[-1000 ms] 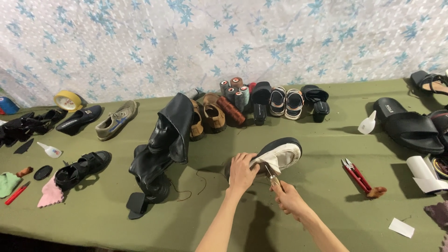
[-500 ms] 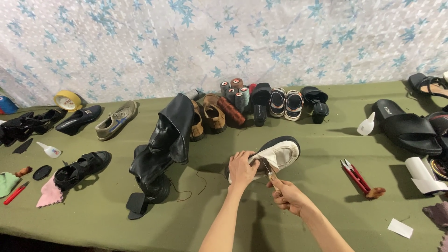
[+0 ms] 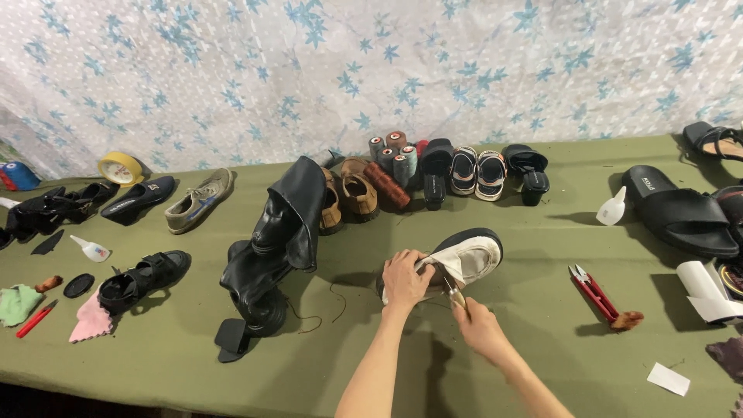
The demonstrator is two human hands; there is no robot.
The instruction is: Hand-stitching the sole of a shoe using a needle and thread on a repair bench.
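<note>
Head view: hands [image 3: 406, 279] on white shoe [image 3: 464, 260]

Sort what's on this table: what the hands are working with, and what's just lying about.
In hand: white shoe, left hand, right hand, small tool.

Lying about: black boots, red snips, thread spools, tape roll, black slide.

A small white paper slip [image 3: 668, 378] lies flat at the lower right of the frame. A curled white paper sheet [image 3: 706, 290] sits at the right edge. No screens or signs show.
</note>
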